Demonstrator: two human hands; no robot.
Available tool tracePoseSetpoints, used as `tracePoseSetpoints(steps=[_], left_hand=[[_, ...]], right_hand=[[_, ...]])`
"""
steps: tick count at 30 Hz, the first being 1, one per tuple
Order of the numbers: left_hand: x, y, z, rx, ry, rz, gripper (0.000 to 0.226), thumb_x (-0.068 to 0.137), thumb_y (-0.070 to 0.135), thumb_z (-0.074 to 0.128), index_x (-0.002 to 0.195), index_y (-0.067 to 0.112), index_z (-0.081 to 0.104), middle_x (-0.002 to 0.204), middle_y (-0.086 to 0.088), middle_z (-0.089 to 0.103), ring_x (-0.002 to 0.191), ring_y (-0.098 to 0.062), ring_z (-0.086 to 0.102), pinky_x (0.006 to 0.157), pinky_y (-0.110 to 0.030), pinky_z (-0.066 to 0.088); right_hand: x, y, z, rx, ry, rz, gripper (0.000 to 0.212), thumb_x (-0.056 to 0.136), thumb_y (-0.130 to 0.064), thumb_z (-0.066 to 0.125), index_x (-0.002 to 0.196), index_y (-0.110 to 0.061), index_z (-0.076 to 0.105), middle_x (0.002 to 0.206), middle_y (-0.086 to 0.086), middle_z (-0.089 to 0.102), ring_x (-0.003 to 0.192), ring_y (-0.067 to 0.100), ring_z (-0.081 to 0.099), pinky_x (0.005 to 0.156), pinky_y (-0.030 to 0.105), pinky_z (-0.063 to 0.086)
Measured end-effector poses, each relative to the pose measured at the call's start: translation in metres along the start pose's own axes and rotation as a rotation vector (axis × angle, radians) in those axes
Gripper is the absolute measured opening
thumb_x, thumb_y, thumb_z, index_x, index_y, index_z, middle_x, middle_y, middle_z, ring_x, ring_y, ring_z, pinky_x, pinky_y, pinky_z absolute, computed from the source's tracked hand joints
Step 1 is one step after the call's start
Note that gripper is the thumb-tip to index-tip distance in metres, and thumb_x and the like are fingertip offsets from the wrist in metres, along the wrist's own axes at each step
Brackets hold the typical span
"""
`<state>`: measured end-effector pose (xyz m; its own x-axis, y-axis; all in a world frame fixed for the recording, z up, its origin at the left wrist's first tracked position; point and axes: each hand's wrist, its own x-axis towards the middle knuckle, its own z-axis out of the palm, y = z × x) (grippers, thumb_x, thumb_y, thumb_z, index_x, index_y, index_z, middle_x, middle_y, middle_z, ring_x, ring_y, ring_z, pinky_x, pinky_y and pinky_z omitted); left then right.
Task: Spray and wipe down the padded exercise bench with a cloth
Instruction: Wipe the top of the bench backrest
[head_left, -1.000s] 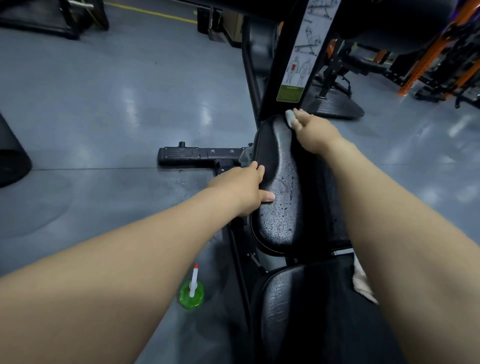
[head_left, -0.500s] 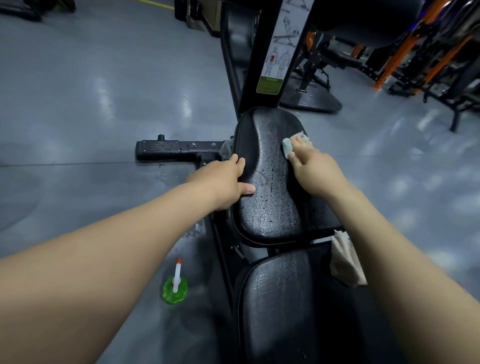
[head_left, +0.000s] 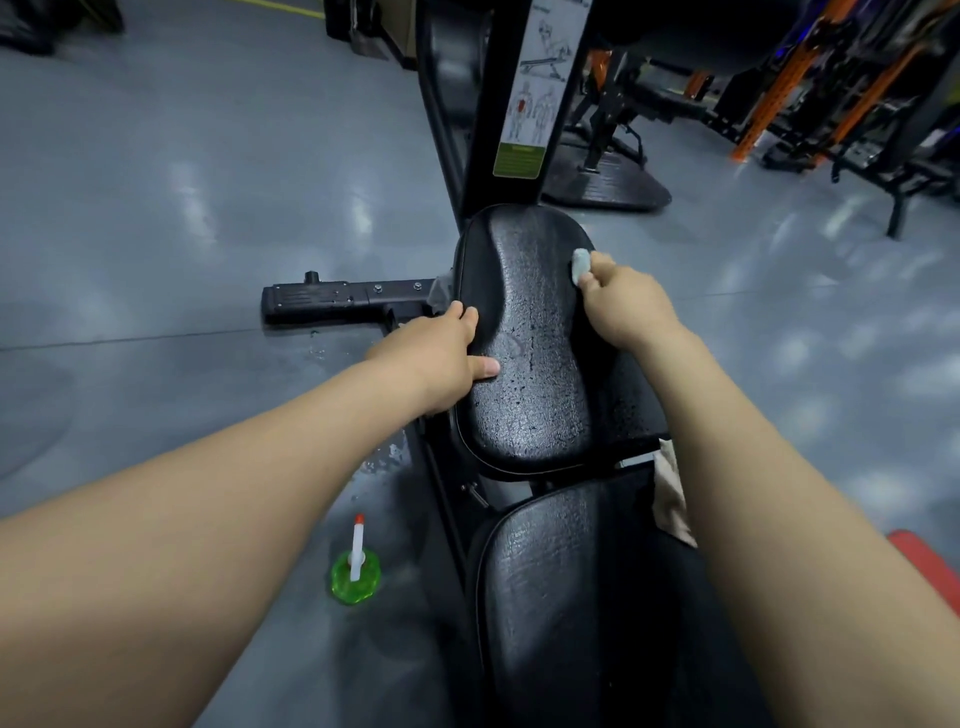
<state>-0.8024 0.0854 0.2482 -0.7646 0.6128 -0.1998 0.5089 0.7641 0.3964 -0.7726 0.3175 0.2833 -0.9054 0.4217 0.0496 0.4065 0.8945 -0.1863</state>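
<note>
The spray bottle (head_left: 356, 577) stands on the floor (head_left: 156, 234) left of the near pad (head_left: 561, 597), with the far pad (head_left: 530, 374) beyond it.

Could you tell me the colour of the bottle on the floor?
The bottle is bright green; head view.
</note>
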Motion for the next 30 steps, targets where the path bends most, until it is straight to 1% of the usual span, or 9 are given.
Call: tracePoseSetpoints(steps=[3, 9, 11, 13, 16, 19, 22, 26, 30], left_hand=[[0.000, 0.000, -0.001, -0.005, -0.009, -0.004, 0.079, 0.103, 0.053, 0.048, 0.164, 0.022, 0.009, 0.170, 0.006, 0.000, 0.155, -0.031, 0.016, 0.123, -0.048, 0.024], [0.001, 0.000, -0.001, 0.011, -0.004, 0.004, 0.080, 0.102, 0.054, 0.049, 0.164, 0.021, 0.009, 0.171, 0.004, 0.001, 0.155, -0.031, 0.018, 0.123, -0.048, 0.025], [0.001, 0.000, -0.001, 0.020, -0.002, 0.007, 0.080, 0.102, 0.053, 0.049, 0.164, 0.020, 0.009, 0.171, 0.003, 0.001, 0.154, -0.031, 0.019, 0.123, -0.048, 0.026], [0.002, 0.000, -0.001, 0.032, 0.000, 0.013, 0.080, 0.103, 0.053, 0.049, 0.164, 0.019, 0.009, 0.171, 0.002, 0.001, 0.154, -0.032, 0.020, 0.123, -0.047, 0.025], [0.005, -0.003, 0.001, -0.004, 0.004, 0.017, 0.080, 0.102, 0.053, 0.050, 0.164, 0.021, 0.010, 0.171, 0.004, 0.002, 0.154, -0.031, 0.019, 0.123, -0.047, 0.024], [0.006, -0.005, 0.002, -0.017, 0.000, 0.014, 0.081, 0.101, 0.055, 0.051, 0.163, 0.024, 0.010, 0.170, 0.006, 0.002, 0.155, -0.029, 0.019, 0.123, -0.048, 0.025], [0.005, -0.004, -0.001, -0.006, -0.004, 0.006, 0.081, 0.101, 0.055, 0.051, 0.163, 0.024, 0.010, 0.170, 0.007, 0.002, 0.155, -0.029, 0.019, 0.123, -0.048, 0.024], [0.000, 0.001, -0.003, 0.016, -0.009, 0.001, 0.080, 0.103, 0.053, 0.049, 0.164, 0.021, 0.009, 0.171, 0.004, 0.002, 0.155, -0.031, 0.019, 0.124, -0.046, 0.023], [-0.001, 0.003, -0.003, 0.026, 0.000, 0.003, 0.079, 0.103, 0.052, 0.049, 0.164, 0.020, 0.010, 0.171, 0.002, 0.003, 0.154, -0.032, 0.021, 0.122, -0.045, 0.025]], right_hand=[[-0.019, 0.012, 0.003, -0.048, 0.042, 0.004, 0.033, 0.108, -0.031, 0.034, 0.125, -0.013, 0.056, 0.129, 0.021, 0.063, 0.118, 0.043, 0.056, 0.089, 0.042, 0.041], [0.014, 0.014, -0.009, 0.214, -0.056, 0.074, 0.052, 0.107, -0.057, 0.030, 0.149, -0.033, 0.048, 0.150, 0.005, 0.054, 0.141, 0.028, 0.045, 0.112, 0.034, 0.034], [0.012, 0.015, -0.008, 0.161, -0.046, 0.055, 0.050, 0.108, -0.053, 0.030, 0.148, -0.030, 0.050, 0.149, 0.006, 0.055, 0.138, 0.031, 0.047, 0.110, 0.035, 0.036], [-0.005, 0.012, -0.005, 0.022, -0.012, 0.013, 0.041, 0.110, -0.040, 0.033, 0.140, -0.020, 0.053, 0.144, 0.012, 0.057, 0.130, 0.039, 0.052, 0.101, 0.039, 0.040], [-0.032, 0.009, 0.007, -0.127, 0.022, -0.086, 0.031, 0.108, -0.027, 0.037, 0.133, -0.011, 0.046, 0.147, 0.016, 0.049, 0.127, 0.041, 0.052, 0.090, 0.042, 0.040], [-0.033, 0.006, 0.010, -0.133, 0.038, -0.146, 0.037, 0.109, -0.024, 0.037, 0.143, -0.009, 0.041, 0.161, 0.011, 0.034, 0.144, 0.032, 0.038, 0.104, 0.039, 0.037], [-0.012, -0.005, 0.000, -0.122, -0.003, -0.119, 0.044, 0.110, -0.024, 0.034, 0.152, -0.008, 0.034, 0.166, 0.010, 0.026, 0.146, 0.035, 0.034, 0.110, 0.040, 0.033], [-0.003, -0.021, 0.000, -0.133, 0.007, -0.077, 0.038, 0.110, -0.023, 0.032, 0.142, -0.004, 0.040, 0.161, 0.017, 0.031, 0.138, 0.039, 0.042, 0.105, 0.041, 0.036], [-0.039, -0.030, 0.019, -0.149, 0.043, -0.216, 0.029, 0.107, -0.023, 0.037, 0.131, -0.008, 0.044, 0.157, 0.013, 0.035, 0.140, 0.033, 0.041, 0.098, 0.043, 0.042]])
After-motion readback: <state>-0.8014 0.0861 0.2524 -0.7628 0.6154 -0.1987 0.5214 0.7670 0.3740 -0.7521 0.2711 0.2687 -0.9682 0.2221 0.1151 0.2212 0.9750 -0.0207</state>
